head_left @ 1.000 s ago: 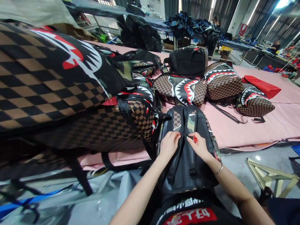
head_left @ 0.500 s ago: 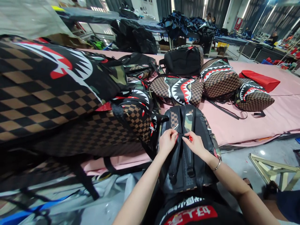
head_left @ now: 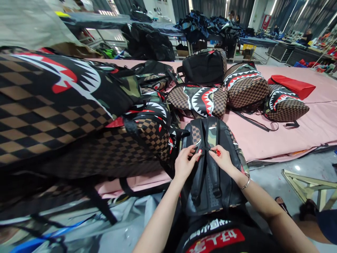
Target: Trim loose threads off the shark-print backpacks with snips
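A black backpack (head_left: 229,168) with checkered and camouflage panels stands in front of me, its two shoulder straps (head_left: 214,168) facing up. My left hand (head_left: 186,160) is at the left strap, thumb and fingers apart, with nothing clearly held. My right hand (head_left: 221,158) is closed in a pinch on a small dark tool with a red part (head_left: 218,152), its thin tip pointing toward the left hand, over the straps. Exactly what the tool is cannot be made out.
Large checkered shark-mouth backpacks (head_left: 47,105) are piled at the left. More such bags (head_left: 202,100) and a red pouch (head_left: 292,86) lie on the pink table (head_left: 284,133). A beige metal frame (head_left: 310,186) and a person's leg (head_left: 306,225) are at the lower right.
My hands have moved slightly apart. The left fingers have opened near the strap, while the right hand has shifted a little to the right with the small tool.
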`<state>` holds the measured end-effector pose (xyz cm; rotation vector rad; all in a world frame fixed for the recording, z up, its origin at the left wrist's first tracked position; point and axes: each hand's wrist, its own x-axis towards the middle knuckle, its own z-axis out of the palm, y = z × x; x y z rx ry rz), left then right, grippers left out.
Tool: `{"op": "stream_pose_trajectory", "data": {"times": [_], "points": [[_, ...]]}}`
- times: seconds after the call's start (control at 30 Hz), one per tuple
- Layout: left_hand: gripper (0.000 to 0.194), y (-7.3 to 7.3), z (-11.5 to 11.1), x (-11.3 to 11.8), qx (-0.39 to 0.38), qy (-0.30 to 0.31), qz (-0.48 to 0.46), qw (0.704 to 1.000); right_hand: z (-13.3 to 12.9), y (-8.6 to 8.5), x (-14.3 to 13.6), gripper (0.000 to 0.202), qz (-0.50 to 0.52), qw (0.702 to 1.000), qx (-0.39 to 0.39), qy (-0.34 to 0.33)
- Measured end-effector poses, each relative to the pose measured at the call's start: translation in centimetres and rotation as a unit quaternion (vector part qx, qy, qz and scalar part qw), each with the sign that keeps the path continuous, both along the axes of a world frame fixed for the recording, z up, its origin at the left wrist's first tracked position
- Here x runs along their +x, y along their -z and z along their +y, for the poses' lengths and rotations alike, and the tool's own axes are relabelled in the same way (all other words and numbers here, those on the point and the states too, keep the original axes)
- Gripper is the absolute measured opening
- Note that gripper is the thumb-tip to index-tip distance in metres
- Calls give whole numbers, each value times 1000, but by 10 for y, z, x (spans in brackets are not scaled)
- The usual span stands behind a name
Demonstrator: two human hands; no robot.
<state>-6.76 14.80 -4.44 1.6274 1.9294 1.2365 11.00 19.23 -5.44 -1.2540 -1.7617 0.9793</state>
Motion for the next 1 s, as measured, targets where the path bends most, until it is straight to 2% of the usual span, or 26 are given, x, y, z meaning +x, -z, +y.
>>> {"op": "stream_pose_trajectory", "data": {"times": [0.1,0.27,0.37,0.53,0.63,0.8,0.93,1.0], "points": [[21,-3,6,8,-3,39,51,998,-1,-1,0,27,-25,1000,6,-7],[18,0,24,9,-29,13,38,999,-3,-1,3,26,-36,999,8,-17],[17,1,27,7,-47,10,16,999,-3,-1,2,27,-40,999,5,-28],[16,1,24,9,-51,5,-30,998,-2,-2,-1,26,-86,995,36,-38],[16,3,23,9,-48,-13,-81,995,-1,0,0,24,-78,994,59,-45],[39,9,11,-4,-28,-77,-190,978,-2,4,5,26,-36,999,27,-17],[31,15,-6,-13,-36,-100,-243,964,-4,1,6,25,-11,999,10,-31],[37,19,-13,-13,-56,-88,-270,957,-5,-2,5,25,-2,999,6,-34]]}}
